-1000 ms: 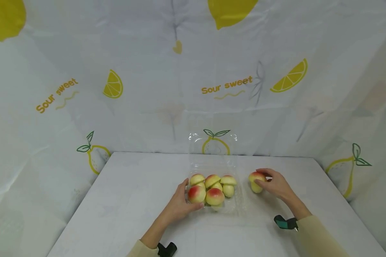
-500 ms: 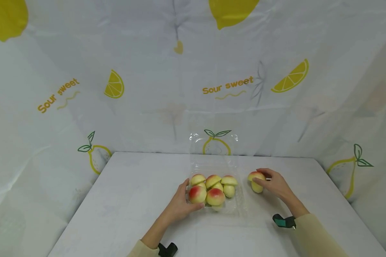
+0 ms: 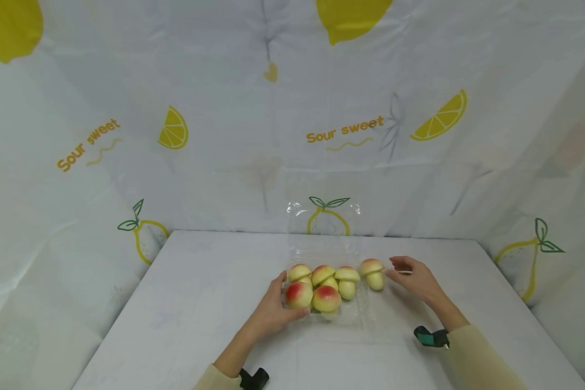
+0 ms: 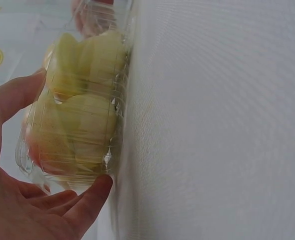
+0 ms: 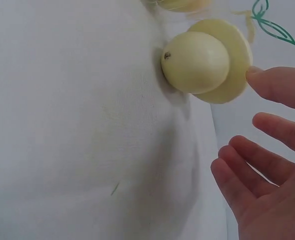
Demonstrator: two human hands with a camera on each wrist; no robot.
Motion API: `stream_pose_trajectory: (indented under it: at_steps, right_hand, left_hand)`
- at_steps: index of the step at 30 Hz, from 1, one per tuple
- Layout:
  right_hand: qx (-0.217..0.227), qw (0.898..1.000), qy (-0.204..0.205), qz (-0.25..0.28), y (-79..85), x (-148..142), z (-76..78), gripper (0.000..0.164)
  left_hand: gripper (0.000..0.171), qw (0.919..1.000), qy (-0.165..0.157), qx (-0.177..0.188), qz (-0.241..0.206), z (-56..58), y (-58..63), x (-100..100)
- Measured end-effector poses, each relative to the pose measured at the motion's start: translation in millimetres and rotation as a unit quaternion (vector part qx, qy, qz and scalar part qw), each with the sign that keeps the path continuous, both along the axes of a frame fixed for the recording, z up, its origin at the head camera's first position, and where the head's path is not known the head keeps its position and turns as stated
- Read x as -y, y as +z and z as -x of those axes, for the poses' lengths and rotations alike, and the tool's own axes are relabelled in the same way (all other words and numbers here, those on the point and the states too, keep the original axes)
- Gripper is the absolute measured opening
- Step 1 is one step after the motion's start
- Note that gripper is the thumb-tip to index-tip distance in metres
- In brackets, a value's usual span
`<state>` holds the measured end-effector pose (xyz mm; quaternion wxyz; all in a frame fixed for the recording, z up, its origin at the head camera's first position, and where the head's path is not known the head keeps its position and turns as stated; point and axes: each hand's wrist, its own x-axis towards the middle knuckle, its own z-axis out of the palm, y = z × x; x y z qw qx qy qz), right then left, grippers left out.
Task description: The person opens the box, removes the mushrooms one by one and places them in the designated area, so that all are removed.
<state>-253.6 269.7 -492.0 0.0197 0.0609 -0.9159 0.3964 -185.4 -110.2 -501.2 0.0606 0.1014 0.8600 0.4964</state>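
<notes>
Head view: clear plastic container (image 3: 353, 314), lid (image 3: 324, 244) raised at its far side; taken as landmark. Contents: five mushroom-shaped pieces (image 3: 326, 298), red-blushed and pale yellow, three at the far side, two nearer the person. Loose mushroom-shaped piece (image 3: 372, 274), one, just beside the container's right edge; contact with that edge cannot be told. Change against half a second ago: this piece now sits closer to the container, and the right hand (image 3: 417, 279) no longer pinches it. Reading: the piece is brought up to the container but not placed inside; count stands at five in, one out. Left hand (image 3: 273, 312): unchanged, at the container's left end, thumb at the near corner. White table (image 3: 151, 309) below; lemon-print sheet (image 3: 224, 189) beyond the container.

Left wrist view: left hand half-curled, gripping the container's end between thumb and fingers; pale pieces show through the wall. Judged a steadying hold.

Right wrist view: loose piece upright beside the container, stem down, cap uppermost. Right hand spread and loosely bent, holding nothing; one fingertip overlaps the cap's edge, touch uncertain.
</notes>
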Motion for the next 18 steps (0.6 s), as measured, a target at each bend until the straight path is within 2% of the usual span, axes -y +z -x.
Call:
stream_pose_trajectory:
  at_steps: [7,18]
  right_hand:
    - [-0.042,0.999,0.011,-0.002,6.1,1.0,-6.9,0.053]
    - [-0.122,0.992,0.037,-0.003,33.5,15.4,-23.0,0.045]
  left_hand:
    - [0.110,1.0000,-0.004,-0.003,-0.002,-1.5,-1.9,-0.6]
    - [0.111,1.0000,0.002,-0.001,0.004,0.6,-3.5,0.4]
